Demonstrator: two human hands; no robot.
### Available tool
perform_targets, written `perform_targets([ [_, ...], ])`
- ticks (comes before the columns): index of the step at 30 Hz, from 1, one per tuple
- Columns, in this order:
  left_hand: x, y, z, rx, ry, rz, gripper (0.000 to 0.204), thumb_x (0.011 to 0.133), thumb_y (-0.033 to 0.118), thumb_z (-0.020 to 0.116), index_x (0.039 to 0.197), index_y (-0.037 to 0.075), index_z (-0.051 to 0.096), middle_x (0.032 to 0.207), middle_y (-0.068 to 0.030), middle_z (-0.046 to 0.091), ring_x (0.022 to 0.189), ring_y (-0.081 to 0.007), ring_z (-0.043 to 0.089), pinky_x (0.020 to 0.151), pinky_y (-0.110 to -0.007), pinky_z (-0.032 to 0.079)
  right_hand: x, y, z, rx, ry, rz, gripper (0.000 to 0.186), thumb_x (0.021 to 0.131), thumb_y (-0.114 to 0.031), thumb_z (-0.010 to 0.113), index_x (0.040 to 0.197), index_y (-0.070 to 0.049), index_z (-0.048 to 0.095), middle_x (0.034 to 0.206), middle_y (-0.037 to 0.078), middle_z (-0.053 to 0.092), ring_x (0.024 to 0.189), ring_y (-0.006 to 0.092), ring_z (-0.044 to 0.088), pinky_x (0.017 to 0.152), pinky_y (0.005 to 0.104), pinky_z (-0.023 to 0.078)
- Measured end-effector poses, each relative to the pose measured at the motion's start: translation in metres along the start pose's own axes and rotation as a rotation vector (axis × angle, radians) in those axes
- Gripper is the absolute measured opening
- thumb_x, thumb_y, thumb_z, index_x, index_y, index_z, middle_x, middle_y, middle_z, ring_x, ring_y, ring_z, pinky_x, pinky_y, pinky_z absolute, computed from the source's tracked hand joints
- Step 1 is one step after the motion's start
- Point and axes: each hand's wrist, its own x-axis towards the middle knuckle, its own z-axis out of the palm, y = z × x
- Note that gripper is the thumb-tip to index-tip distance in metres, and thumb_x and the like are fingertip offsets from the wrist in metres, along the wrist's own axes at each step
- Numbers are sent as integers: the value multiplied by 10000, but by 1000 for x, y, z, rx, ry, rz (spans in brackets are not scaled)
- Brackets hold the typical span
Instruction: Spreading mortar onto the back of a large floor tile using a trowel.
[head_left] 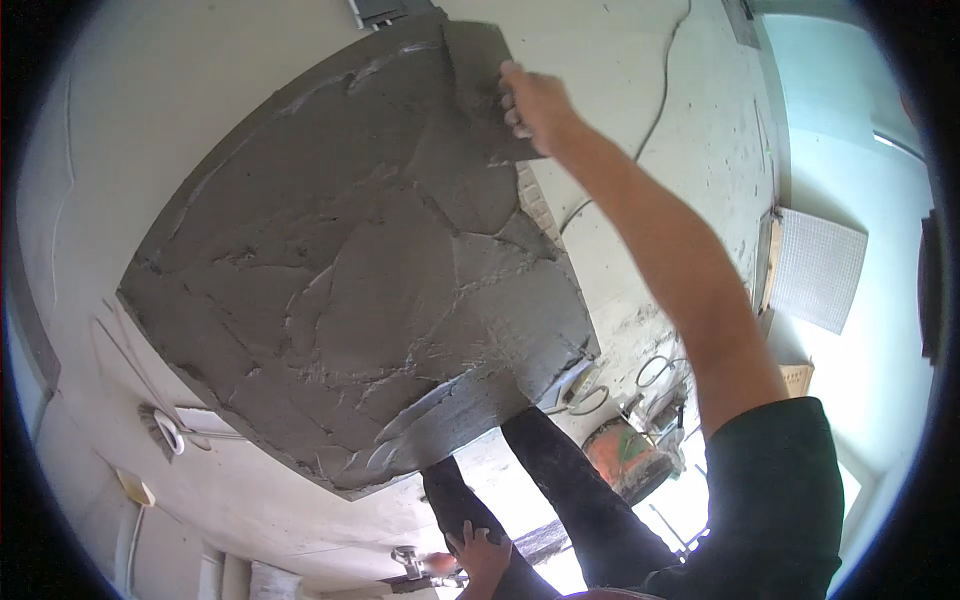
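A large slab [330, 290] covered in rough grey mortar fills the middle, its straight edges bowed by the lens. At its upper right corner my right hand [535, 108] is closed round what looks like a trowel, whose flat grey blade [480, 65] lies against the mortar; its handle is mostly hidden by my fingers. My left hand [480, 550] is low at the bottom, fingers spread over my dark trouser leg [445, 495], apparently touching it, with nothing visible in it. My legs are beside the slab's lower edge.
The pale floor [220, 100] surrounds the slab. A cable [665, 90] runs along the right. An orange bucket [615, 460] with hoses and tools stands at the lower right, a light gridded panel [815, 265] leans farther right, and small items [165, 430] lie at the left.
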Motion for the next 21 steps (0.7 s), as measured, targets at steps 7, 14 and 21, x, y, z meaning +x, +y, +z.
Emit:
perform_targets([
  [7, 18, -43, 34, 110, 22, 185, 556, 727, 476, 683, 1094, 60, 698, 1426, -204, 479, 1387, -401, 362, 1196, -597, 136, -52, 78, -3, 77, 190, -32, 295, 949, -357, 612, 874, -74, 583, 654, 6, 503, 479, 120, 459, 405, 305, 348],
  [14, 23, -32, 42, 221, -64, 57, 623, 732, 502, 670, 1249, 156, 631, 1527, -108, 384, 1437, -464, 240, 1073, -729, 239, -63, 150, -50, -44, 475, -23, 307, 967, -344, 591, 879, -50, 578, 680, 13, 519, 476, 110, 456, 399, 300, 356],
  [21, 18, -30, 33, 318, -93, -14, 651, 746, 500, 667, 1269, 118, 611, 1552, -95, 344, 1429, -506, 213, 1071, -683, 309, -161, 184, -59, 46, 321, 89, 311, 949, -359, 607, 884, -55, 592, 665, 11, 516, 518, 100, 477, 417, 301, 369],
])
